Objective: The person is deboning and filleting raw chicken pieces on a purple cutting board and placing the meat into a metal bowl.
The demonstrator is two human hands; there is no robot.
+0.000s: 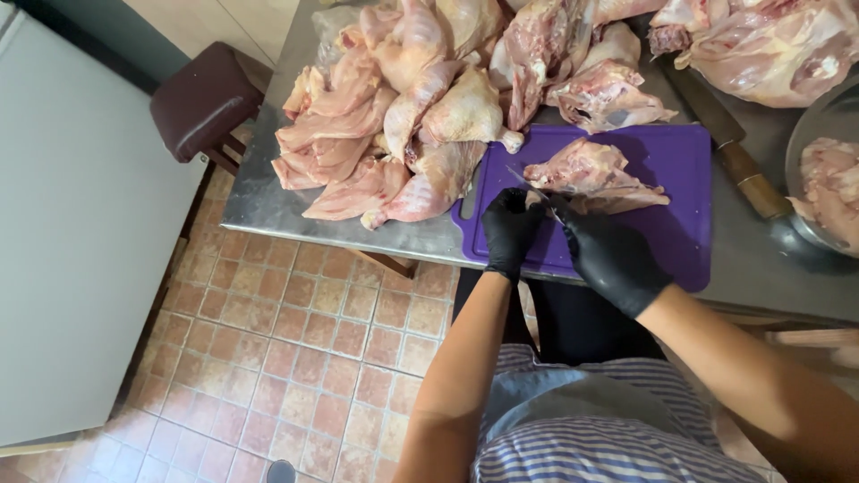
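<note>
A raw chicken piece (pixel 591 172) lies on a purple cutting board (pixel 671 233) at the steel table's front edge. My left hand (pixel 510 231), in a black glove, pinches the piece's near left end. My right hand (pixel 610 258), also black-gloved, grips a small knife (pixel 530 186) whose thin blade points up-left at the chicken beside my left fingers. The knife's handle is hidden inside the glove.
A big heap of raw chicken parts (pixel 394 116) covers the steel table (pixel 268 201) left of the board, more at the back right. A wooden-handled cleaver (pixel 729 152) lies right of the board, by a metal bowl (pixel 823 179) of meat. A dark stool (pixel 201 98) stands on the tiled floor.
</note>
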